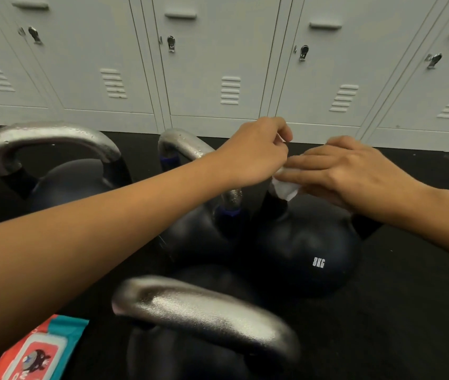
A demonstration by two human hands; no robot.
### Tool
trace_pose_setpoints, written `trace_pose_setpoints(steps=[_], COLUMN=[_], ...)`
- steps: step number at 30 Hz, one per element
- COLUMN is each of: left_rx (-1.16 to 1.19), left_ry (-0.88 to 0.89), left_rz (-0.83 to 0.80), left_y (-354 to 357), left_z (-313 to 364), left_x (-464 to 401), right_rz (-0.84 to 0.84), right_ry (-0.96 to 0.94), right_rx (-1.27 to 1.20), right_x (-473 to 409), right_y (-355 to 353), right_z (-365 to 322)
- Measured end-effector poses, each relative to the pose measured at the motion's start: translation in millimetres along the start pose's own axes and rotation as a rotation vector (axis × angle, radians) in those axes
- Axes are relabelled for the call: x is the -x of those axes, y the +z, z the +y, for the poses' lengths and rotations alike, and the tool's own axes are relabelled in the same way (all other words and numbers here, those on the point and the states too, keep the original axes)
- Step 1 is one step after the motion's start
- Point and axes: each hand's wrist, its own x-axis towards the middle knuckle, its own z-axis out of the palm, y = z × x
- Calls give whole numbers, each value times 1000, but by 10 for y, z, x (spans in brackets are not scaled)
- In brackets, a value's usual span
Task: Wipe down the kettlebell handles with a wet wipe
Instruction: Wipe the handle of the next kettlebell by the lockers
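Observation:
Several black kettlebells with silver handles stand on the dark floor. The right one, marked 8KG (pixel 304 250), has its handle hidden under my hands. My right hand (pixel 349 171) lies over that handle with a white wet wipe (pixel 285 189) under its fingers. My left hand (pixel 256 152) reaches across and pinches the wipe's upper corner. A middle kettlebell handle (pixel 185 145) passes behind my left wrist. Another handle (pixel 48 139) rises at far left, and the nearest one (pixel 206 311) is blurred at the bottom.
A red and teal wet wipe pack (pixel 37 352) lies on the floor at bottom left. Grey lockers (pixel 217 64) line the wall just behind the kettlebells. Black rubber floor (pixel 409 311) stretches to the right.

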Motion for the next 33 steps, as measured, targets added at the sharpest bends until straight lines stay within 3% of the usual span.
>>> trace_pose_setpoints(steps=[5,8,14,17,22,25,29,33], left_rx=[6,-13,-33,-49,-39,-28,-7,-11], left_ry=[-117,-142,-156,-159,-172,-164,-158,-153], left_rz=[-137,-233,-247,-259,-270,-282,-283,-268], left_y=[68,116,137,147,133,125,125,130], left_z=[39,67,116,105,98,100,91,94], left_x=[-23,3,5,12,18,27,31,21], right_rz=[128,223,255,206,-59,93,408,463], right_ry=[301,379,392,701,1225,1389,1355,1213], right_rx=[-329,-289,-224,-736,-1623,-1974,-2055,-1959], right_x=[361,618,681,564,434,368,239,13], right_y=[-78,-39,-6,-114,-8,-20,-21,29], right_z=[-18,-132,-497,-718,-713,-716,-789,-1013])
